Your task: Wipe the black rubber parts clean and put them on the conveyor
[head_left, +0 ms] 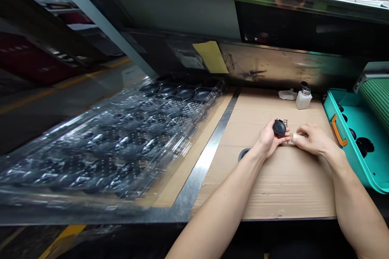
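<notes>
My left hand (269, 139) is closed round a small round black part (278, 128), held up above the cardboard sheet (273, 178). My right hand (313, 139) rests just to its right, fingers pinched on a small pale piece (295, 138) that I cannot name. Another dark round part (243, 154) lies on the cardboard under my left wrist, partly hidden.
A clear plastic tray (121, 141) full of black round parts fills the left of the bench. A white dispenser bottle (303, 97) and a crumpled wipe (287, 94) stand at the back. A teal bin (358, 137) with black parts sits at the right.
</notes>
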Motion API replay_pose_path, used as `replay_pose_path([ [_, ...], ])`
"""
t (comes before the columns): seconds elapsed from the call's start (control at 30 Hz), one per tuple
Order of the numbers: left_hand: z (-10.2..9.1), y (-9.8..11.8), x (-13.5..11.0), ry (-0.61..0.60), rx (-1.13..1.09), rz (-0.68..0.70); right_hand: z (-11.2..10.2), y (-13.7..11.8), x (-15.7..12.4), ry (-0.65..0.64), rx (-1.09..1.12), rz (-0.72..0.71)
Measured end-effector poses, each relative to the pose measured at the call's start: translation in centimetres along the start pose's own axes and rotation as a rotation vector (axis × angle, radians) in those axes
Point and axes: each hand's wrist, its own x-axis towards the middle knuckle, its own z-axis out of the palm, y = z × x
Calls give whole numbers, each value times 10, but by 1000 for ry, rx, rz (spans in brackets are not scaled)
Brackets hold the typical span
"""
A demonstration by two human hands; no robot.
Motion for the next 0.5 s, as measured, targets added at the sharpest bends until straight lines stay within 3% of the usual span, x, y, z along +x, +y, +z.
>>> replay_pose_path([
  [0.1, -8, -5, 3, 60, 382, 391, 3, -3, 0, -89, -13, -25],
  [0.2, -15, -11, 6, 156, 792, 772, 13, -5, 5, 11, -90, 37],
  [0.27, -15, -13, 6, 184, 902, 903, 21, -9, 8, 80, -128, 56],
  [0.33, -13, -13, 3, 182, 914, 921, 28, -15, 9, 103, -137, 41],
  [0.5, -4, -10, -10, 154, 846, 730, 36, -31, 8, 93, -157, -1],
])
